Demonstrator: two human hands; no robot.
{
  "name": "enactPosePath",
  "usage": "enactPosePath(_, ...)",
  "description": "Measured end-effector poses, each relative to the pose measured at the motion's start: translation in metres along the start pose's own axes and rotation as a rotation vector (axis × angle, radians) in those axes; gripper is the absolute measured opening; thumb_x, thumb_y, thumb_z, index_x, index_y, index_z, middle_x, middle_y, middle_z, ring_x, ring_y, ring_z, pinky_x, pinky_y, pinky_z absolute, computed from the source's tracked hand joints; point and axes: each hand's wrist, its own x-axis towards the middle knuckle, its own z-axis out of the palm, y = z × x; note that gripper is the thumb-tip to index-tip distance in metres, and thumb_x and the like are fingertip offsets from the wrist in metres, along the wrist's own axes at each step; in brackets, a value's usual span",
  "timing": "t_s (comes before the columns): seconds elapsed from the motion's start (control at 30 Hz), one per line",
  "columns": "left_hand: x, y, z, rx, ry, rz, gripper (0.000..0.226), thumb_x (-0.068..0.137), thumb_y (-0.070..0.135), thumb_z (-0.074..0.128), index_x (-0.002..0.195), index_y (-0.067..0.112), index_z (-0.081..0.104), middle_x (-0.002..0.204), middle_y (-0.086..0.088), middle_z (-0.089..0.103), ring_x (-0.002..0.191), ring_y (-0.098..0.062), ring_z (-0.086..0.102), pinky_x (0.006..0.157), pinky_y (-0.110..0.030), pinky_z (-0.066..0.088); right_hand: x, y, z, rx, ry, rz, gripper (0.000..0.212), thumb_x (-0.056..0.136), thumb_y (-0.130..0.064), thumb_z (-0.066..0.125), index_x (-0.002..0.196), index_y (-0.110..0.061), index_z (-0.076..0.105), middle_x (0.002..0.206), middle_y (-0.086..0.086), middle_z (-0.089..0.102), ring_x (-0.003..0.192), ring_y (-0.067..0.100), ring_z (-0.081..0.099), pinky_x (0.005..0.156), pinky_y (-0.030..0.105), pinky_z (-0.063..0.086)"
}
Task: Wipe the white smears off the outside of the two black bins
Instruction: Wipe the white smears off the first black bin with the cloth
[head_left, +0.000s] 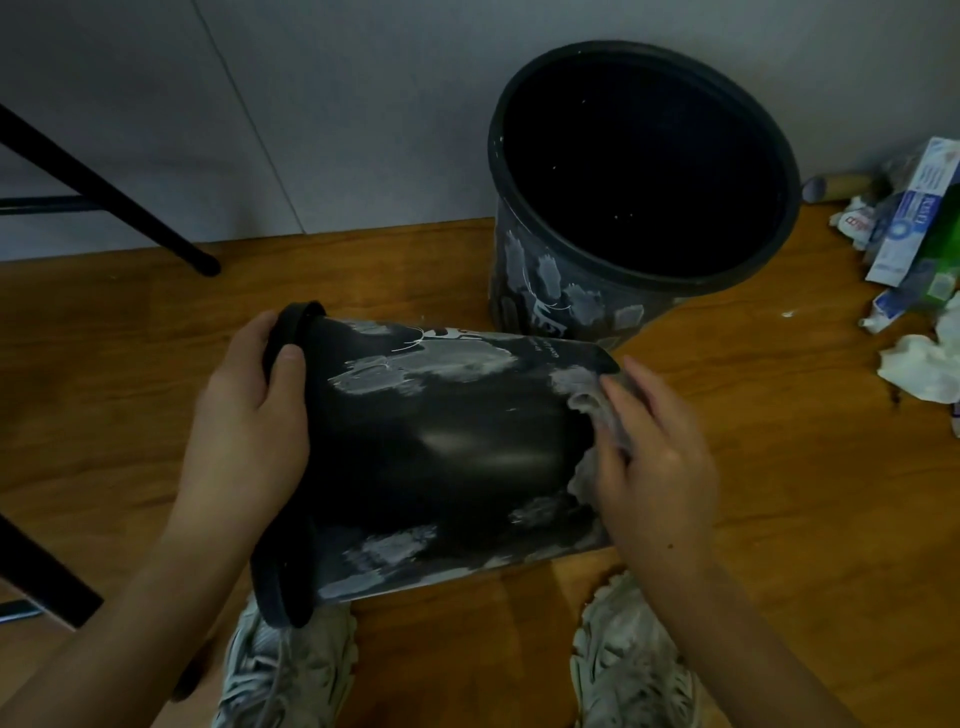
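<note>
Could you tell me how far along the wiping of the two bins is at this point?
Partly done: the middle of the tilted bin looks clean and glossy. In hand: the left hand grips its rim while the right hand presses a cloth near its base. Left: smears along its top and lower edges, and the upright bin, whose side is covered in white patches.

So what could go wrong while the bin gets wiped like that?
The left hand only holds the tipped bin by its rim, so it might slip or roll. The small wipe under the right hand may just spread smears. The standing bin still looks smeared.
</note>
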Motion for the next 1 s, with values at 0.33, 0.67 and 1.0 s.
enactPosePath(0.33, 0.0, -0.004, 0.002, 0.003, 0.015, 0.038, 0.042, 0.103, 0.027, 0.036, 0.145, 0.023, 0.037, 0.119, 0.015, 0.044, 0.097, 0.005, 0.045, 0.067, -0.009, 0.034, -0.004, -0.05, 0.015, 0.112, -0.104, -0.323, 0.033, 0.094, -0.016, 0.048, 0.12, -0.004, 0.064, 0.133, 0.013, 0.057, 0.127, 0.024, 0.05, 0.105, 0.022, 0.039)
enactPosePath(0.67, 0.003, -0.008, 0.004, 0.013, 0.034, 0.059, 0.041, 0.103, 0.025, 0.037, 0.144, 0.02, 0.039, 0.119, 0.012, 0.046, 0.096, 0.009, 0.04, 0.065, -0.001, 0.034, -0.012, -0.012, 0.009, 0.051, 0.033, -0.102, 0.032, 0.096, -0.017, 0.049, 0.12, -0.002, 0.064, 0.134, 0.014, 0.056, 0.126, 0.026, 0.052, 0.109, 0.022, 0.035)
enactPosePath(1.0, 0.0, -0.002, 0.006, -0.01, 0.068, 0.031, 0.036, 0.103, 0.024, 0.038, 0.138, 0.025, 0.046, 0.093, 0.027, 0.049, 0.071, 0.023, 0.049, 0.063, -0.001, 0.034, -0.033, 0.03, 0.004, 0.033, 0.106, -0.061, 0.034, 0.091, -0.008, 0.053, 0.122, 0.001, 0.061, 0.136, 0.018, 0.052, 0.124, 0.03, 0.051, 0.101, 0.04, 0.046)
